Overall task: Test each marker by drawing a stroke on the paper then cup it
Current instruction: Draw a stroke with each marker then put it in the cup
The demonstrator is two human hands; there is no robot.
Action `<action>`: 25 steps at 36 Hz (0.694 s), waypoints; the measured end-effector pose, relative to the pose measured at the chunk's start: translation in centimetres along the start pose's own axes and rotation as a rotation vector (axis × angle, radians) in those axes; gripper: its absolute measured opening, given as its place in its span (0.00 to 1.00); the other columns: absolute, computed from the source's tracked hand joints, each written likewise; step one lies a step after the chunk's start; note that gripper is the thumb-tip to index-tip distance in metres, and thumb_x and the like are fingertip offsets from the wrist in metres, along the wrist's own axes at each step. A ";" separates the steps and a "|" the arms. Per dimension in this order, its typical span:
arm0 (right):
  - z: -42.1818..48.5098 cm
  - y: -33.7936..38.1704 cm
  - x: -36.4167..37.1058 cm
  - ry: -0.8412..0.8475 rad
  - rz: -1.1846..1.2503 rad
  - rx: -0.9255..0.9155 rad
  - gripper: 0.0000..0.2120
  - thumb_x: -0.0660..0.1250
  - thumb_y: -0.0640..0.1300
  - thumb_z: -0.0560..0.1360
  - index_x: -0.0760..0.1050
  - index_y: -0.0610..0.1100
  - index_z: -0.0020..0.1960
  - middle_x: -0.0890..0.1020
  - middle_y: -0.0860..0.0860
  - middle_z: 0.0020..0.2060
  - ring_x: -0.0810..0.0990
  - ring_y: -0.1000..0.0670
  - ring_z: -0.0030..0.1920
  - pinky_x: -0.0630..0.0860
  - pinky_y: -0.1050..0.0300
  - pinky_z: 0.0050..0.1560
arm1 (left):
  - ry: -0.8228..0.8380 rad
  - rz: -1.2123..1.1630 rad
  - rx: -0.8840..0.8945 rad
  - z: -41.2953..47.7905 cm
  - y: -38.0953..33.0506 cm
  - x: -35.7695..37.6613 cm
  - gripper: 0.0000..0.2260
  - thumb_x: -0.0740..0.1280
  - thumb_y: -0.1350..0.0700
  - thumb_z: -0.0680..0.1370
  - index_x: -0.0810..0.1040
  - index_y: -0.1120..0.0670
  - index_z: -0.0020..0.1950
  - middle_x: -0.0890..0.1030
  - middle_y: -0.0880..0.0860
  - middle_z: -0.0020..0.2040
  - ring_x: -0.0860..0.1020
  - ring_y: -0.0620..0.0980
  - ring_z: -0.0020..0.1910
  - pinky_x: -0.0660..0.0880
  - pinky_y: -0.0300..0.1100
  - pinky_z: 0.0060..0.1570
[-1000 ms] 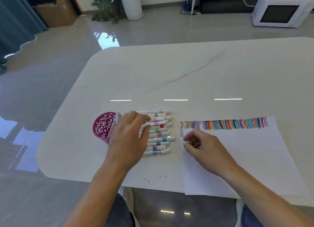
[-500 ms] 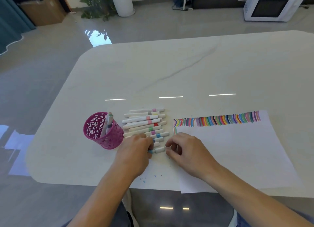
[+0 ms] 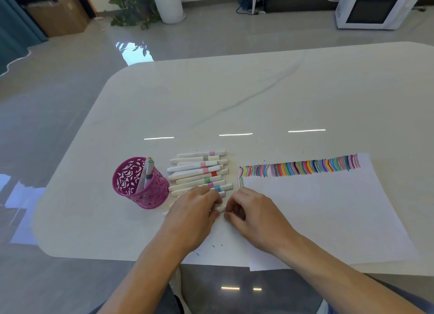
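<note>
A row of several white markers with coloured bands lies on the table between the pink perforated cup and the paper. The cup holds two markers. My left hand lies over the near end of the row, fingers closed on the nearest marker. My right hand meets it from the right, its fingertips pinching that marker's right end. Most of this marker is hidden under my hands. A band of coloured strokes runs along the paper's far edge.
The white marble table has small ink specks near its front edge. On the floor beyond stand a white microwave, a potted plant and a cardboard box.
My left hand left the cup and came down to the near end of the marker row. My right hand slid left off the paper to meet it at the nearest marker.
</note>
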State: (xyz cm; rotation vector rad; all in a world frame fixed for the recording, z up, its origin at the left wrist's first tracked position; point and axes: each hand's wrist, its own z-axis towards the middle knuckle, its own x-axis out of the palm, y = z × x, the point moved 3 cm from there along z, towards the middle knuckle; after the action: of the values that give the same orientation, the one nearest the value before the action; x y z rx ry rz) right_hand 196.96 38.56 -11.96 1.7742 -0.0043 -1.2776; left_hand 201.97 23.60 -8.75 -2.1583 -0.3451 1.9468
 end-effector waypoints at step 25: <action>0.4 -0.4 -0.2 -0.045 0.025 0.042 0.06 0.70 0.45 0.79 0.77 0.50 0.55 0.77 0.58 0.45 0.76 0.56 0.44 0.75 0.63 0.48 | 0.013 0.019 -0.010 0.0 -0.6 0.7 0.08 0.65 0.52 0.80 0.80 0.48 0.56 0.79 0.46 0.53 0.77 0.49 0.51 0.76 0.45 0.50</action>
State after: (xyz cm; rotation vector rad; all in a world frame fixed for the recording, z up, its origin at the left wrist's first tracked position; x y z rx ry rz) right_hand 196.38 38.56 -12.09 1.7755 -0.0798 -1.3077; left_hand 201.98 24.43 -9.21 -2.1875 -0.3336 1.9437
